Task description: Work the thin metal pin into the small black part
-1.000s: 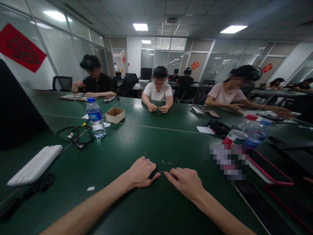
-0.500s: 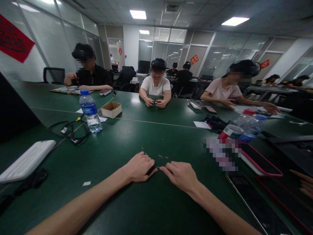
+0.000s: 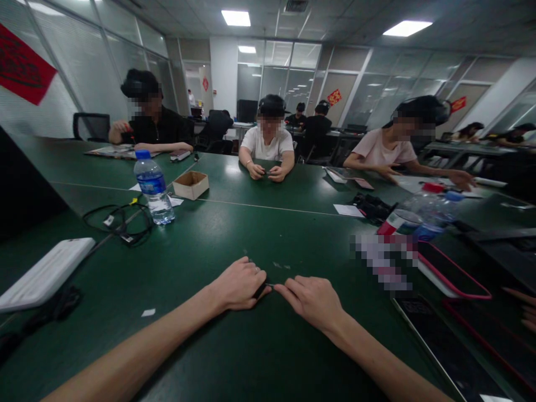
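Note:
Near the middle of the green table, my left hand (image 3: 238, 283) is closed around a small black object (image 3: 261, 291), mostly hidden by the fingers. From its right end a thin, light metal-looking piece (image 3: 270, 285) sticks out. The tip of that piece is pinched between the thumb and finger of my right hand (image 3: 313, 300), whose other fingers are curled. Both hands rest low over the tabletop (image 3: 234, 352). What kind of thing the black object is, I cannot make out.
To the left are a water bottle (image 3: 154, 190), a small open cardboard box (image 3: 191, 185), a coiled black cable (image 3: 119, 220) and a white device (image 3: 46, 273). On the right lie phones (image 3: 435, 340) and more bottles (image 3: 439, 215). Several people sit across the table.
My hands keep almost the same pose, still joined by the thin piece. The whole view has shifted very slightly.

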`<act>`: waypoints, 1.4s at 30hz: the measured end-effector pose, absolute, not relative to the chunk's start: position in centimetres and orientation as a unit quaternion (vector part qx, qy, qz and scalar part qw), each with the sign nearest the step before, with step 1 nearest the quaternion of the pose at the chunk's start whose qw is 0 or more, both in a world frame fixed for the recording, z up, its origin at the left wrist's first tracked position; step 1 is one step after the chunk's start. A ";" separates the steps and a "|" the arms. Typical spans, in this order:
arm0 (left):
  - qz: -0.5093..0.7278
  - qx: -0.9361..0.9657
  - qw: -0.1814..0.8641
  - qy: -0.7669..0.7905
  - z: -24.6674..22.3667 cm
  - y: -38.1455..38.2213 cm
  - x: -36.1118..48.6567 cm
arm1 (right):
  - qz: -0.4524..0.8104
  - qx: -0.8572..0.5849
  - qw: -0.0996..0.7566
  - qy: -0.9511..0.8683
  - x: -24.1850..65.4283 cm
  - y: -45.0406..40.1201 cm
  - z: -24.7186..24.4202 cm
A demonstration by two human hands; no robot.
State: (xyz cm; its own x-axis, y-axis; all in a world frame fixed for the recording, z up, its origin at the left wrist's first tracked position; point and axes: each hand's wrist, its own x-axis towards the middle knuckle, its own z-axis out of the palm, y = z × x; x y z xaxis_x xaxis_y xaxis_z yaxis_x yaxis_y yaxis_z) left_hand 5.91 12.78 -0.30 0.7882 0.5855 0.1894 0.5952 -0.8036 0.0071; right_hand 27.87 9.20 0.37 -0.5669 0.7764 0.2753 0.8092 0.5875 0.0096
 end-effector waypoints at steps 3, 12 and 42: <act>-0.093 -0.945 0.034 -0.312 -0.2 12.7 5.9 | -0.066 -0.456 0.128 -0.878 27.8 9.0 0.3; -0.093 -0.949 0.028 -0.300 -0.3 12.9 6.0 | -0.135 -0.433 0.169 -0.875 27.6 8.5 0.3; -0.081 -0.932 -0.048 -0.350 0.2 13.3 5.9 | 0.041 -0.305 0.422 -0.853 27.3 4.8 4.3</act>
